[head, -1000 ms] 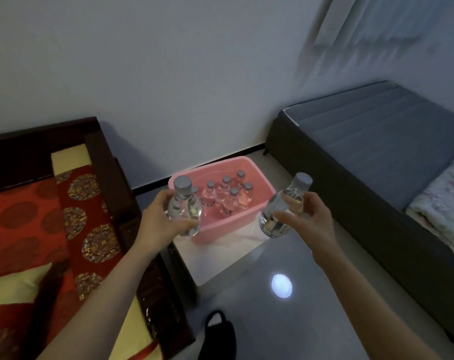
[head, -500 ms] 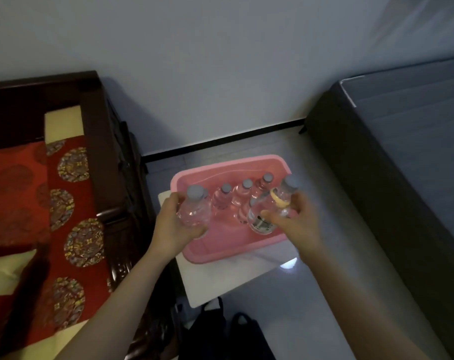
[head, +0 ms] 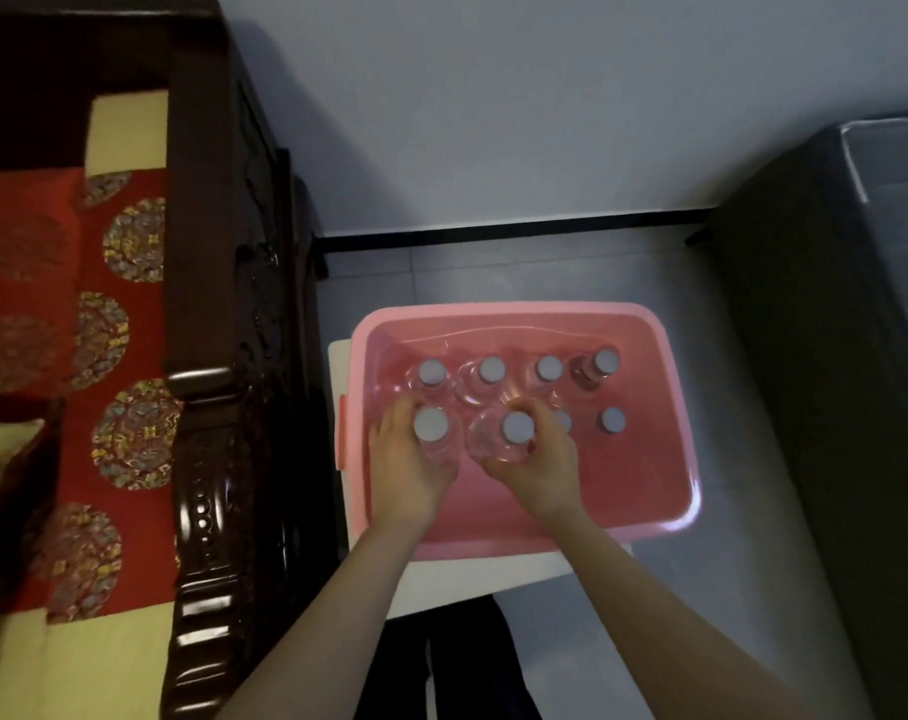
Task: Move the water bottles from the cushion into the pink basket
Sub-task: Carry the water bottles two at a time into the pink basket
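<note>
The pink basket (head: 670, 491) sits on a low white stand, seen from above. Several clear water bottles with grey caps stand upright along its far side, one of them (head: 491, 370) near the middle. My left hand (head: 405, 475) grips a water bottle (head: 431, 426) inside the basket, at the left of the near row. My right hand (head: 537, 470) grips another water bottle (head: 517, 428) just right of it. Both held bottles stand upright, low in the basket. The red patterned cushion (head: 124, 366) lies at the left; no bottles show on it.
A dark carved wooden sofa arm (head: 202, 459) runs between the cushion and the basket. A dark grey bed (head: 857, 356) stands at the right. The white stand (head: 493, 574) juts out under the basket. Grey tiled floor and a wall lie behind.
Both hands have carried their bottles forward and down, from above the basket's front edge into it. My view has tilted down over the basket.
</note>
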Demonstrator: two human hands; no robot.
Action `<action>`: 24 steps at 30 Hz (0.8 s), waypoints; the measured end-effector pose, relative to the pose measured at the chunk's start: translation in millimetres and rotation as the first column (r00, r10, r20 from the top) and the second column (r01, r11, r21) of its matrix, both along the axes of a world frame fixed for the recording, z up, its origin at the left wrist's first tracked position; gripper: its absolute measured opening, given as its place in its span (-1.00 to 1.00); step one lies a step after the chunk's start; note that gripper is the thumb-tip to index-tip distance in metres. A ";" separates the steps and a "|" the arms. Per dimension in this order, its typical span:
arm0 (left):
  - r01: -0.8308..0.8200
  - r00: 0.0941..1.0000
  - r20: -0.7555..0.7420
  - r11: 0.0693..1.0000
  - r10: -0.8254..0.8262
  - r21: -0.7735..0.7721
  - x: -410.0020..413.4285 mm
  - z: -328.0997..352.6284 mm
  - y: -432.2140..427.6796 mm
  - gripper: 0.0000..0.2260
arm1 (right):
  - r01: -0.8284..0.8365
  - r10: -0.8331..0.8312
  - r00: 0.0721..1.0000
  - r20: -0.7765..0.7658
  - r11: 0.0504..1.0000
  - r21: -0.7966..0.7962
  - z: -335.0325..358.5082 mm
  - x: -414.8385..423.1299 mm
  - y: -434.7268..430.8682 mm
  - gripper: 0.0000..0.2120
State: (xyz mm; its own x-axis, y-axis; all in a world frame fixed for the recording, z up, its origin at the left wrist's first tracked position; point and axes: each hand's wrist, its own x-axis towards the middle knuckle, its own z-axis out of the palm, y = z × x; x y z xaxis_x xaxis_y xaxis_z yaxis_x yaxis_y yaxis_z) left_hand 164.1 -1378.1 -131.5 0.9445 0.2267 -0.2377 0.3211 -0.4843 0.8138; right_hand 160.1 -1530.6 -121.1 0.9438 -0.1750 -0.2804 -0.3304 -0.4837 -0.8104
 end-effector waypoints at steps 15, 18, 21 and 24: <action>-0.126 0.978 -0.150 0.986 0.141 0.108 13.9 -42.5 -25.3 -0.56 | -0.203 0.192 0.974 -0.123 0.975 -0.088 -50.0 26.8 1.2 -0.55; -0.076 0.986 -0.139 0.989 0.094 0.130 15.5 -45.8 -22.1 -0.57 | -0.211 0.201 0.971 -0.131 0.975 -0.072 -51.1 26.9 2.0 -0.63; -0.037 0.989 -0.135 0.992 0.053 0.120 15.8 -47.3 -21.1 -0.58 | -0.239 0.231 0.965 -0.124 0.969 -0.058 -51.7 26.5 -0.5 -0.63; -0.016 0.987 -0.156 0.991 0.036 0.132 16.3 -48.2 -20.0 -0.56 | -0.267 0.256 0.956 -0.144 0.962 -0.061 -52.0 28.1 -3.5 -0.59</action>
